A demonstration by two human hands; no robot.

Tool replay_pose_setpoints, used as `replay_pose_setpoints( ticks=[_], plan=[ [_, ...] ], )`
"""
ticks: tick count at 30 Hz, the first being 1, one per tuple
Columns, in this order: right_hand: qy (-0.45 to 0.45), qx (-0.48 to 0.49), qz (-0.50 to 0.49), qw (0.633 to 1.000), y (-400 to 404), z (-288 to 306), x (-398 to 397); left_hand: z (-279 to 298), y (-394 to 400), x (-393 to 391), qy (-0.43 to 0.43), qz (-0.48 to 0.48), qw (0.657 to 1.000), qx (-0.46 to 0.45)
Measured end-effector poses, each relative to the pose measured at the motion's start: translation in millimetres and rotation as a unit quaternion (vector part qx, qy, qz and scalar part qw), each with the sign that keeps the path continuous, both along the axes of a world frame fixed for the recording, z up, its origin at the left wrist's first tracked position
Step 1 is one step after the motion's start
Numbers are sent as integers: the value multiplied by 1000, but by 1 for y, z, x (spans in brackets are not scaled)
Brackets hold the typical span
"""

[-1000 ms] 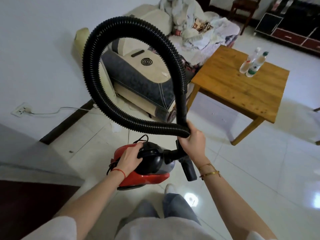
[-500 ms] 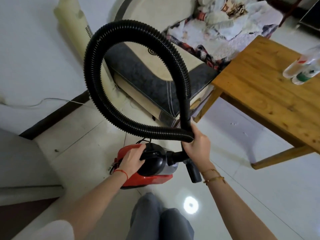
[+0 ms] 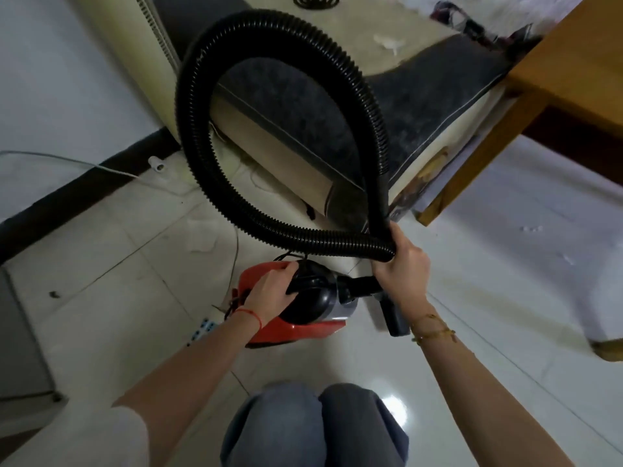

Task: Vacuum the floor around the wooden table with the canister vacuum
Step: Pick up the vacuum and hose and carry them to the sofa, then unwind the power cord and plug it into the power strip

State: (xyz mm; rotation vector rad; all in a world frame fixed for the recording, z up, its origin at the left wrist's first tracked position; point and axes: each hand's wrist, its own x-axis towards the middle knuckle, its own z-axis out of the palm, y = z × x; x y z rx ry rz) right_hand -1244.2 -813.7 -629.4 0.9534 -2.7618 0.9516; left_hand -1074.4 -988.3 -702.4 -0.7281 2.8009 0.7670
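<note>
A red and black canister vacuum (image 3: pixel 303 318) sits low over the white tiled floor in front of my knees. My left hand (image 3: pixel 269 291) grips its black top. A ribbed black hose (image 3: pixel 188 96) loops up from the canister in a big circle. My right hand (image 3: pixel 401 257) is closed around both crossing parts of the hose and its smooth black tube, whose end (image 3: pixel 394 315) points down beside my wrist. The wooden table (image 3: pixel 573 62) shows only a corner and one leg at the upper right.
A grey and cream sofa (image 3: pixel 303 123) stands just beyond the vacuum, close against the table leg (image 3: pixel 472 170). A white cable (image 3: pixel 67 161) runs along the dark skirting at the left wall. A pale furniture leg (image 3: pixel 606 298) stands at the right edge. Bits of litter lie on the tiles.
I have crouched and leaned forward, so the vacuum, sofa and table corner look closer and the bottles have left view. Both hands keep the same hold; the canister has come lower.
</note>
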Motion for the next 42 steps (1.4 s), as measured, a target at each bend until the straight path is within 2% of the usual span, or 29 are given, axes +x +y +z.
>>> replay_pose_setpoints(
  ticks=[8,14,19,28,36,42],
  plan=[
    [13,-15,-19,1000,-15,-74,-9,-57,-16,-12,5,-6,1000,29],
    [34,-4,-12,999,-25,-97,-14,-73,-11,-16,-6,41,998,48],
    [15,-12,-22,1000,-32,-99,-14,-68,-12,-17,33,47,998,10],
    [-33,-44,1,998,-36,-93,-17,-68,-28,15,143,170,974,51],
    [-24,-44,47,998,-43,-95,-12,-50,-49,58,143,303,941,56],
    [4,-28,93,995,-52,-102,0,-43,-51,87,168,338,924,57]
  ],
)
